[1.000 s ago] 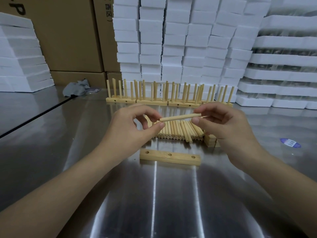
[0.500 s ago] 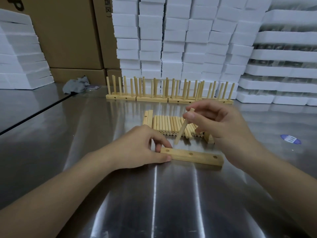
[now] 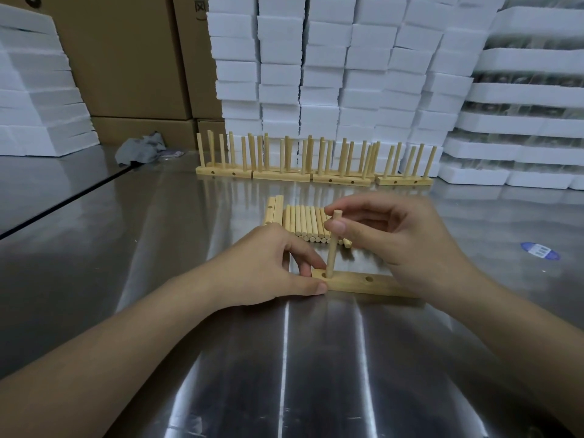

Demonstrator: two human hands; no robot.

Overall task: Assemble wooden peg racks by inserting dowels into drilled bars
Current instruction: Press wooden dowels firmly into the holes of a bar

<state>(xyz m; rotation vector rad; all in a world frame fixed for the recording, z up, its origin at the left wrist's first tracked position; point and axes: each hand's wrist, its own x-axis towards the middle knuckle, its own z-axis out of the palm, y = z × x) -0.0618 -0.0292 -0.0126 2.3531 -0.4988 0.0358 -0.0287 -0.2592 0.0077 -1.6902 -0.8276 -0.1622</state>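
Dowel (image 3: 331, 248) is standing upright, so why is your other hand sitting on the bar (image 3: 363, 284)?

– My left grip (image 3: 268, 270) is clamping the bar's left end, thumb in front and finger behind, pinning it to the table (image 3: 284, 358) so it isn't sliding.

– And the right?

– My right grip (image 3: 410, 245) is pinching the dowel near its top, leaving its foot showing at the leftmost hole. Whether it is seated, I cannot tell.

– Why the pile behind?

– Loose dowels (image 3: 305, 224) are lying just beyond the bar, presumably for easy reach. Finished racks (image 3: 316, 172) are standing farther back, out of the way.
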